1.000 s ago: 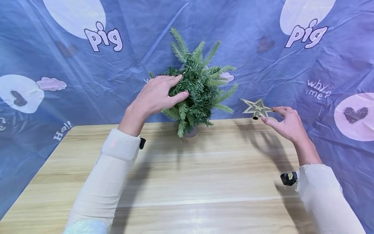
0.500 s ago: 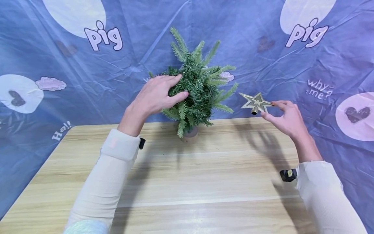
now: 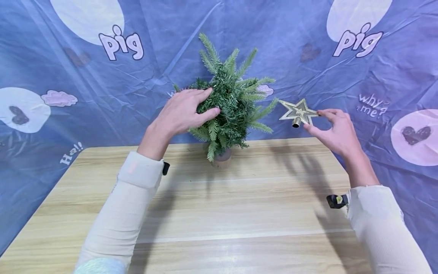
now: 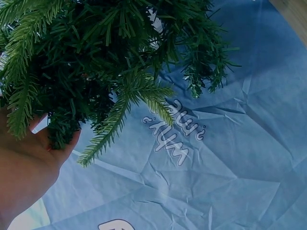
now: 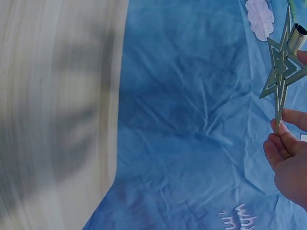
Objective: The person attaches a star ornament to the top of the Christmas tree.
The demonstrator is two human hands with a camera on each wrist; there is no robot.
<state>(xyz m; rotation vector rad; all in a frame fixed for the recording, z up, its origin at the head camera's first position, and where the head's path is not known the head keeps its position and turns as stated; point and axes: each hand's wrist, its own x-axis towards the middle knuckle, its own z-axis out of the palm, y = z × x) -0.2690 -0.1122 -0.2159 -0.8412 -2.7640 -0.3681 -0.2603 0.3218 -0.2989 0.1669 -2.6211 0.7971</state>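
Observation:
A small green artificial tree (image 3: 232, 102) stands upright on its round base near the table's back edge. My left hand (image 3: 179, 112) holds the tree's left side, thumb and forefinger on the foliage; its other fingertips are hidden among the branches. In the left wrist view, part of that hand (image 4: 29, 165) shows under the sprigs (image 4: 110, 124). To the right of the tree, my right hand (image 3: 338, 133) pinches a gold star (image 3: 299, 111) by its points, above table height, its short tube facing down. The right wrist view shows the star (image 5: 279, 69) edge-on above the fingers (image 5: 283, 139).
The light wooden table (image 3: 219, 213) carries shadows of both arms. Behind it hangs a creased blue printed cloth (image 3: 164, 38), close to the back of the tree. A black wrist device (image 3: 337, 201) sits by the right sleeve (image 3: 380, 224).
My right hand has raised the star and brought it slightly left, nearer the tree's right branches. The left hand and the tree have stayed in place.

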